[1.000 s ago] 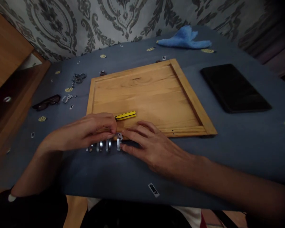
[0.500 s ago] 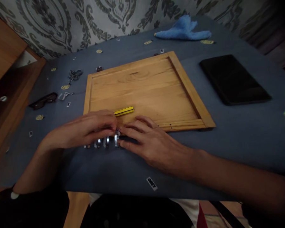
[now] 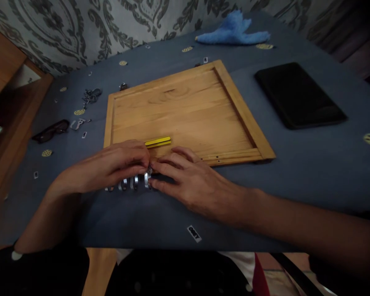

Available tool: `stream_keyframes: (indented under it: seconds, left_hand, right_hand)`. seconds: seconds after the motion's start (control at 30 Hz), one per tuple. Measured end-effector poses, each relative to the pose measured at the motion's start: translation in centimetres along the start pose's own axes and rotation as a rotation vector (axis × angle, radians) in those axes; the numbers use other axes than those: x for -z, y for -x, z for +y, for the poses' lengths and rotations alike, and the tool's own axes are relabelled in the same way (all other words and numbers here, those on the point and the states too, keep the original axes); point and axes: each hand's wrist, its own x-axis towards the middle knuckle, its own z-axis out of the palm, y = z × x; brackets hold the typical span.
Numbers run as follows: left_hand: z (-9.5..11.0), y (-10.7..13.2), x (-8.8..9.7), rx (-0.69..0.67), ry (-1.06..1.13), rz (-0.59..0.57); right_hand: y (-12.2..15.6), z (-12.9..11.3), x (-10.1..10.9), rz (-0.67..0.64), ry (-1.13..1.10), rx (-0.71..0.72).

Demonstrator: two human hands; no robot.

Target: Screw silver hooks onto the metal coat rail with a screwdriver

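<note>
My left hand and my right hand meet over a row of several upright shiny metal rings on the blue tablecloth. The left hand's fingers curl down over the rings from above. The right hand's fingertips pinch the rightmost ring end. Just behind the hands lies a yellow and black tool on the wooden tray, near its front edge. What joins the rings is hidden under my fingers.
A black tablet lies at the right. A blue cloth sits at the back. Dark glasses, a small metal piece and a bunch of metal parts lie at the left. A small label is near the front edge.
Both hands stay on the rings, the right fingertips closing in slightly on the rightmost ring. The view has tilted, so everything sits a little lower left in frame.
</note>
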Motion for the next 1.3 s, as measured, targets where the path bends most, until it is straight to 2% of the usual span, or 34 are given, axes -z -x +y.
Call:
stream_keyframes:
  seconds: [0.63, 0.93, 1.3]
  left_hand:
    - [0.16, -0.49, 0.01, -0.008, 0.073, 0.045]
    - [0.39, -0.59, -0.21, 0.037, 0.098, 0.067]
    - [0.18, 0.01, -0.06, -0.034, 0.047, 0.078]
  right_hand:
    - [0.06, 0.19, -0.10, 0.030, -0.034, 0.017]
    - [0.04, 0.25, -0.12, 0.029, -0.029, 0.013]
    - [0.06, 0.29, 0.16, 0.024, -0.036, 0.025]
